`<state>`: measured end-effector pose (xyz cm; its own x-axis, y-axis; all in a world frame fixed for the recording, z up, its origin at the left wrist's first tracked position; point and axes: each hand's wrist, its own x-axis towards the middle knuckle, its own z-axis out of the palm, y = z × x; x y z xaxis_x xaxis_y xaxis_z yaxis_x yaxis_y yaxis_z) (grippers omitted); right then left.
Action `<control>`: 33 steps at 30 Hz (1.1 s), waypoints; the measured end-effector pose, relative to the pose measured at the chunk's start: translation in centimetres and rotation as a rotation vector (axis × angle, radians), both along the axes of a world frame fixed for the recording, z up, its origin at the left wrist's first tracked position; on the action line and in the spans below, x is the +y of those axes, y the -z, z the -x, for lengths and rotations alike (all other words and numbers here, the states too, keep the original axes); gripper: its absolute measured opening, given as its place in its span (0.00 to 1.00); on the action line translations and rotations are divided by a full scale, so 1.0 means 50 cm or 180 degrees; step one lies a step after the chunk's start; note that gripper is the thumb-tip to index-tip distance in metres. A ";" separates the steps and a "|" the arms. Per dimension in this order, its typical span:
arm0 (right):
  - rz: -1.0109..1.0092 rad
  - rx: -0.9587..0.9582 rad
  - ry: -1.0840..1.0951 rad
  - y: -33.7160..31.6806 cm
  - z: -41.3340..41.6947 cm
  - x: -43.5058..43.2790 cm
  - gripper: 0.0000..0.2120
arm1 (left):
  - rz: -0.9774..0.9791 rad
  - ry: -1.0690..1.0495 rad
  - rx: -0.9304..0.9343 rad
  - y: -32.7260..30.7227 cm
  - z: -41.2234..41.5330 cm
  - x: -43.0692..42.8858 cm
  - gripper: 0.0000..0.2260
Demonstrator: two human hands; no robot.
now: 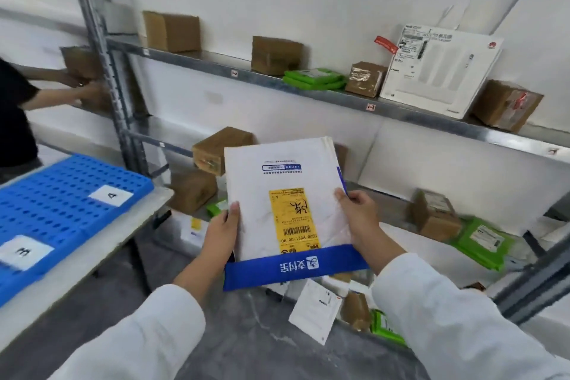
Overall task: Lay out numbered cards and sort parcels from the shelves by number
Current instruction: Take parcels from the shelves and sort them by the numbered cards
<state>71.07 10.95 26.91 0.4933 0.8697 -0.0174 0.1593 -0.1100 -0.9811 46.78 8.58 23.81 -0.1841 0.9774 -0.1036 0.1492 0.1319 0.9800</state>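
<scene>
Sleeves: white sleeves (148,333) enter from the bottom corners of the frame.
Left hand: the left hand (220,231) grips the left edge of the parcel, thumb on the front, fingers hidden behind.
Right hand: the right hand (359,219) grips the right edge the same way, thumb on the front.
Parcel: a white courier mailer (277,173) with a blue band along its bottom, held upright at centre frame in front of the rack; its yellow label (294,220) faces the camera upside down.
Table: at left, a blue perforated tray (61,191) lies on a white table (92,259).
Cards: card "4" (111,195) and a second, blurred card (24,251) lie on the tray, well apart.
Lower shelf: brown boxes (222,148) and green pouches (481,241).
Upper shelf: brown boxes (276,54), stacked green pouches (314,79) and a leaning flat white box (438,71).
Far left: another person's hands hold a brown box (80,63).
</scene>
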 end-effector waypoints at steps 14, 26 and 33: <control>0.0891 0.0086 -0.2581 0.129 0.482 0.050 0.17 | 0.0865 -0.1998 -0.0470 0.138 0.416 -0.194 0.22; 0.1032 0.0396 -0.3722 0.214 0.678 0.092 0.19 | 0.0915 -0.2972 -0.0601 0.119 0.499 -0.265 0.16; 0.0891 0.0370 -0.4526 0.229 0.769 0.089 0.19 | 0.0921 -0.3736 -0.0583 0.100 0.510 -0.308 0.15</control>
<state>32.60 15.39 15.45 -0.7814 0.5743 -0.2440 0.2173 -0.1162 -0.9692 21.30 -6.82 18.83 -0.8987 0.1643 -0.4066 -0.3443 0.3101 0.8862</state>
